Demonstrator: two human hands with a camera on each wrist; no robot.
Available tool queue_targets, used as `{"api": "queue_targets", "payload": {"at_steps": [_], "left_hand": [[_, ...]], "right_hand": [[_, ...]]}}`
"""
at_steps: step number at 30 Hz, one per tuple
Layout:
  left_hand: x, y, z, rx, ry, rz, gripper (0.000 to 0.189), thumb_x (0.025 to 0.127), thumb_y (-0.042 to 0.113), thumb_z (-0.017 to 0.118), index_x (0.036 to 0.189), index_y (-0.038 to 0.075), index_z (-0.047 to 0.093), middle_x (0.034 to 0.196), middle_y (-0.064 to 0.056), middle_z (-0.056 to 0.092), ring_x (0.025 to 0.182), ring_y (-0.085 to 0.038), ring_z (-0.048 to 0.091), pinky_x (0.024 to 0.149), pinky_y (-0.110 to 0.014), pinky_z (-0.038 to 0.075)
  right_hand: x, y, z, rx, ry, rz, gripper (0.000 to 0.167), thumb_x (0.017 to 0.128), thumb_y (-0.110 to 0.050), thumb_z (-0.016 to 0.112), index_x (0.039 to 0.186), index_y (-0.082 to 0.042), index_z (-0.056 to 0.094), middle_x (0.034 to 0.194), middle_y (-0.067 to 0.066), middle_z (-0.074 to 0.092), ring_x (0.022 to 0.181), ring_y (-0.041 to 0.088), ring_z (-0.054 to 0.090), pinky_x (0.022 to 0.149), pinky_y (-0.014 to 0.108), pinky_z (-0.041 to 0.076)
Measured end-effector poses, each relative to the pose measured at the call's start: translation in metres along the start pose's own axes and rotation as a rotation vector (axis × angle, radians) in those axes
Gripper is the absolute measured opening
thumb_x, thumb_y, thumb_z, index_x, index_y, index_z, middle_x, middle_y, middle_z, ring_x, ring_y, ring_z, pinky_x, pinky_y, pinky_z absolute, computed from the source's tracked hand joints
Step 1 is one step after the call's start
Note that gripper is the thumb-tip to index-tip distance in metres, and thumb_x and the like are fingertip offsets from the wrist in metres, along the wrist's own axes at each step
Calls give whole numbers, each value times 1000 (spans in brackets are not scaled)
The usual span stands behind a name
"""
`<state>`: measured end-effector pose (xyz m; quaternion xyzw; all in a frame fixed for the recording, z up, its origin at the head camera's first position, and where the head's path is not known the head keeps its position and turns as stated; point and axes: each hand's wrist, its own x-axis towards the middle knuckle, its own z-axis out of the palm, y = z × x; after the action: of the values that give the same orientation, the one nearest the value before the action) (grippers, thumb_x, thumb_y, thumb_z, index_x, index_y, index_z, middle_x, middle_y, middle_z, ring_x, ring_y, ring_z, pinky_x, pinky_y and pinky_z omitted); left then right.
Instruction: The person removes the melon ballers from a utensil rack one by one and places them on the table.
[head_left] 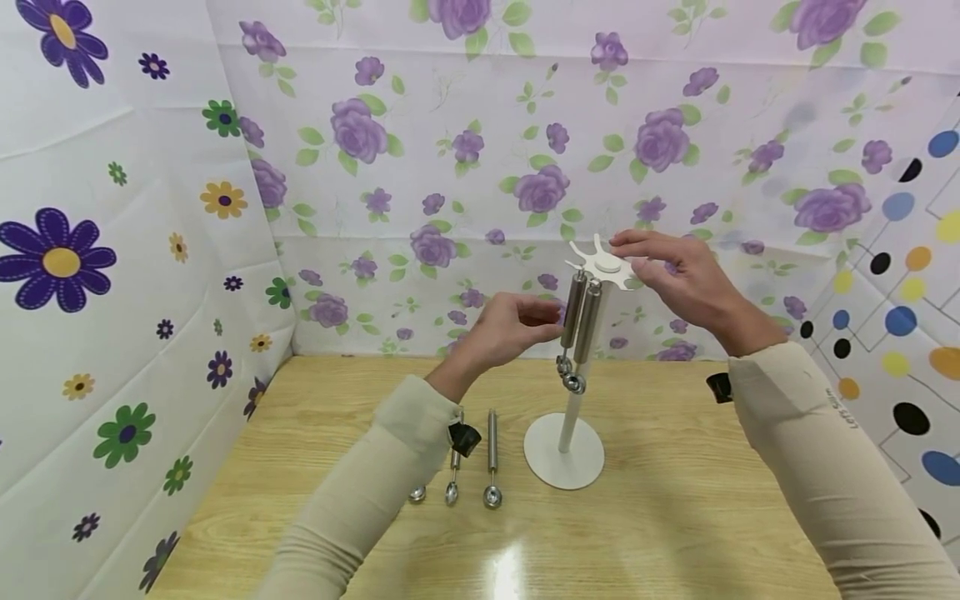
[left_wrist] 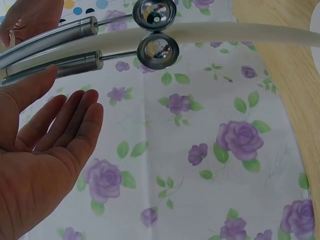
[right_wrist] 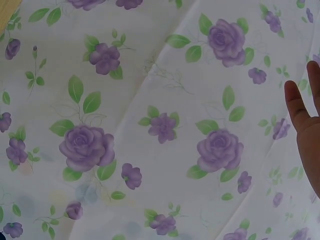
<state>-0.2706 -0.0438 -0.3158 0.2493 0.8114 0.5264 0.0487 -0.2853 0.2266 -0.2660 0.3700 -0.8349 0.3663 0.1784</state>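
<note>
A white utensil stand (head_left: 573,417) with a round base and a hooked top stands on the table. Two metal melon ballers hang from its hooks, scoops down: the left melon baller (head_left: 573,310) and the right melon baller (head_left: 589,325). My left hand (head_left: 517,329) is beside the left one, its fingers loosely extended; in the left wrist view the thumb overlaps that handle (left_wrist: 75,65). At the top of the stand, my right hand (head_left: 682,275) holds the hooked rim between thumb and forefinger. The right wrist view shows only some of its outstretched fingers (right_wrist: 297,105).
Several more utensils lie on the wooden table (head_left: 660,467), left of the stand's base: a melon baller (head_left: 492,454), another scoop (head_left: 452,492) and one scoop (head_left: 417,493) partly behind my left sleeve. Flowered cloth (head_left: 450,167) hangs behind, with patterned cloth on both sides.
</note>
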Motion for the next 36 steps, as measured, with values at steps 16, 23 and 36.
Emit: {"api": "queue_targets", "payload": {"at_steps": [16,23,36], "left_hand": [[3,-3,15,-23,-3,23,27,93,11,73,119,5,73,109,-8,74,94,-14,70,82,-24,56],[-1,-1,12,65,5,12,21,95,11,70,116,5,73,103,-5,74,90,-11,69,82,-24,55],[-10,4,-3,103,24,11,20,98,11,67,115,2,72,103,-7,73,94,-18,69,82,-27,55]], "right_hand": [[0,-1,1,5,9,-13,29,104,-8,52,127,4,66,137,18,58,134,35,47,102,15,37],[1,-2,3,4,7,-15,30,104,-7,51,127,3,66,137,18,58,135,34,47,101,14,36],[-1,-2,2,-7,24,-1,30,104,-10,51,128,2,66,139,17,57,137,32,45,111,42,38]]}}
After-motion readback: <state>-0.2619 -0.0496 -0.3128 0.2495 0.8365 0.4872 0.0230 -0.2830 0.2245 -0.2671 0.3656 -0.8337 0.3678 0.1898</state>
